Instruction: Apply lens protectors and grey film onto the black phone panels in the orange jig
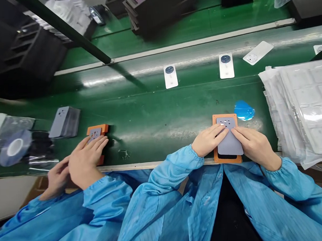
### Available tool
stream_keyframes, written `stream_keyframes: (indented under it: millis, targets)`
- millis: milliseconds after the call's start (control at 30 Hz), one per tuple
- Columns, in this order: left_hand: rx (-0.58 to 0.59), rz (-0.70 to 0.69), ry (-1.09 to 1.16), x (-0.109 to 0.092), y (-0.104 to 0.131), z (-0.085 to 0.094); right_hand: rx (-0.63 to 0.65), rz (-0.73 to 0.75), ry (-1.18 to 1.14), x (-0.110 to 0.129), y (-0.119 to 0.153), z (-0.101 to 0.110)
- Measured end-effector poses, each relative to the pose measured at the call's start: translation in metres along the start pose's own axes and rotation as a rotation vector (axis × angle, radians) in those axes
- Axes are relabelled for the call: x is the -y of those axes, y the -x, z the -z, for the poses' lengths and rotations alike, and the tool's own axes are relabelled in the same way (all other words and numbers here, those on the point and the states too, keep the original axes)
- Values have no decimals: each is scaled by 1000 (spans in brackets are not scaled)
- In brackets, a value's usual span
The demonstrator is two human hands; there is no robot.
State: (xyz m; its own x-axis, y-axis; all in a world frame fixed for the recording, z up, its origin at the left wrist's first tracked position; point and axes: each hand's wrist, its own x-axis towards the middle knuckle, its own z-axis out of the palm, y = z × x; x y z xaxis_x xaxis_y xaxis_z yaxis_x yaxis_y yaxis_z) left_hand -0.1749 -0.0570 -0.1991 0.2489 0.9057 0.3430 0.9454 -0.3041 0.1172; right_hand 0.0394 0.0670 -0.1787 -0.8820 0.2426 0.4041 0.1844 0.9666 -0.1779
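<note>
A grey plate [229, 140] with small holes near its top lies tilted over an orange frame [217, 159] at the table's front edge. Black shows in the gap below the plate. My left hand [209, 139] grips the plate's upper left edge, fingers pressed together. On the opposite edge, my right hand [254, 144] pinches the plate with its fingertips. A blue film piece [244, 110] lies just beyond my right hand.
At left, a co-worker's hands [86, 158] cover another orange frame [104, 128]. Grey plates [61, 122] and a tape roll [15, 147] lie further left. White cards [171, 80] lie ahead; stacked clear trays [308, 109] stand at right.
</note>
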Motion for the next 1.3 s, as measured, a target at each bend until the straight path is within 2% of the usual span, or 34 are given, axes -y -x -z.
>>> stream_keyframes:
  millis: [133, 300, 400, 500, 633, 833, 1133, 1300]
  targets:
    - [16, 24, -17, -1, 3, 0, -18, 13, -45, -4, 1, -3]
    - [83, 82, -56, 3, 0, -1, -9, 71, 7, -13, -5, -4]
    - [129, 108, -106, 8, -6, -3, 54, 98, 54, -16, -10, -11]
    - [151, 78, -107, 9, -8, -6, 137, 86, 76, -16, -13, -21]
    - [152, 112, -40, 1, -1, -8, 186, 42, 57, -11, -9, -27]
    - [144, 119, -35, -15, 10, -5, 229, 42, 29, 0, -2, -21]
    - [214, 123, -34, -17, 9, -1, 253, 10, 1, 2, 3, -17]
    - [214, 142, -33, -15, 9, 1, 189, 7, 15, 2, 8, -24]
